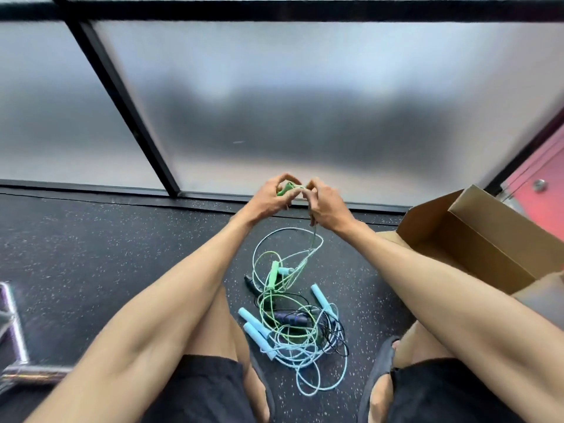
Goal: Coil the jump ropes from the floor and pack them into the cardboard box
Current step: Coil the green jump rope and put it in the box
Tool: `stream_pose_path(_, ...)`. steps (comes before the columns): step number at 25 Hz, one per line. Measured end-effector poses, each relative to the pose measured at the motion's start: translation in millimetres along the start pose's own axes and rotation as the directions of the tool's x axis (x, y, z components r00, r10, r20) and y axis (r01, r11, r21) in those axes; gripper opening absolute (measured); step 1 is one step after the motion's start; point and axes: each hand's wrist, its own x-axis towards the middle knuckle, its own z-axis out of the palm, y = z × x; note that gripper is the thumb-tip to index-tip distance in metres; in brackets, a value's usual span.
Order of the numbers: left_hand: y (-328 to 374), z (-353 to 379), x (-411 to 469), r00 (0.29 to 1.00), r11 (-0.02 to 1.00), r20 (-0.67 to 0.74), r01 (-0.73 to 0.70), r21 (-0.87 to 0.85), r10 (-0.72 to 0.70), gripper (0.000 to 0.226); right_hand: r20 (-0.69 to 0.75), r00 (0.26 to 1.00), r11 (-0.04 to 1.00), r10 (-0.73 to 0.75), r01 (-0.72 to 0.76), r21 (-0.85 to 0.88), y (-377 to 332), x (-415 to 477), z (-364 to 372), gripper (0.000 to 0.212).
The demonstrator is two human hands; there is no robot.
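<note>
My left hand (273,198) grips a green jump rope handle (285,188), held up in front of the window. Close beside it, my right hand (326,206) pinches the green cord (314,239), which hangs down from it to the floor. Below, between my knees, lies a tangled pile of jump ropes (293,319): a second green handle (273,274), several light blue handles (254,326) with pale blue cord, and dark handles (290,318) with black cord. The open cardboard box (476,239) stands on the floor to the right.
A frosted glass wall with black frames (122,96) runs along the far edge of the dark speckled floor (91,254). A chrome metal frame (18,340) sits at the lower left. A red door panel (540,184) shows behind the box. My feet wear dark sandals (381,361).
</note>
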Motion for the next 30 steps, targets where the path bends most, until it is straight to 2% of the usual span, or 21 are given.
stream_pose_path(2,5.5,5.8,2.1,0.996,0.999,-0.087,-0.019,-0.041,0.015,0.016,-0.085,0.996,1.0,-0.029,0.03,0.005,-8.6,-4.2,-11.7,0.022)
stream_pose_path(4,7.0,10.3,2.2,0.987,0.995,-0.163,-0.031,-0.097,0.015,0.011,-0.07,0.997,0.999,-0.018,0.02,0.032,-10.0,-10.7,-19.3,0.025)
stream_pose_path(6,5.5,11.7,1.6,0.976,0.993,-0.218,-0.015,-0.114,-0.01,0.008,0.064,0.997,0.997,0.047,-0.051,0.063,-3.6,-17.7,-20.7,0.024)
stream_pose_path(9,6.7,13.7,-1.5,0.974,0.991,-0.209,0.06,-0.116,-0.083,0.011,0.243,0.954,0.984,0.173,-0.181,0.007,6.7,-24.1,-21.9,0.023)
stream_pose_path(11,13.0,14.7,-5.7,0.982,0.989,-0.156,0.089,-0.115,-0.106,0.015,0.207,0.964,0.984,0.165,-0.175,0.032,7.2,-21.2,-31.4,0.024)
stream_pose_path(14,22.8,14.8,-10.2,0.998,0.991,-0.007,0.066,-0.115,-0.067,0.025,0.022,0.999,0.999,-0.033,0.034,-0.028,1.4,-16.3,-52.6,0.022)
stream_pose_path(16,25.9,18.6,-11.6,0.997,0.989,0.066,0.049,-0.138,-0.04,0.035,-0.059,0.984,0.985,-0.168,0.165,-0.056,-5.1,-17.6,-59.3,0.019)
stream_pose_path(18,28.4,25.0,-11.3,0.996,0.982,0.087,0.018,-0.187,-0.002,0.034,-0.095,0.971,0.975,-0.22,0.215,-0.059,-6.6,-18.0,-57.6,0.018)
stream_pose_path(21,34.0,29.5,-4.5,0.997,0.954,0.06,-0.037,-0.297,0.057,0.026,-0.089,0.988,0.991,-0.126,0.122,-0.048,2.1,-11.0,-52.6,0.02)
stream_pose_path(23,36.3,28.0,1.1,0.997,0.919,0.04,-0.043,-0.392,0.064,0.023,0.045,0.999,0.999,0.02,-0.018,-0.03,7.5,-8.4,-53.6,0.016)
stream_pose_path(25,36.5,27.1,4.9,0.999,0.901,0.039,-0.016,-0.434,0.036,0.022,0.165,0.977,0.991,0.137,-0.135,-0.024,13.2,-8.8,-53.6,0.017)
stream_pose_path(27,35.8,27.2,7.7,0.998,0.889,0.067,0.031,-0.458,0.0,0.02,0.122,0.981,0.988,0.15,-0.154,0.023,16.8,-8.6,-55.9,0.019)
stream_pose_path(30,35.6,25.8,10.0,0.991,0.876,0.134,0.074,-0.478,-0.011,0.029,-0.076,0.997,0.999,0.02,-0.017,0.028,18.8,-5.0,-64.0,0.019)
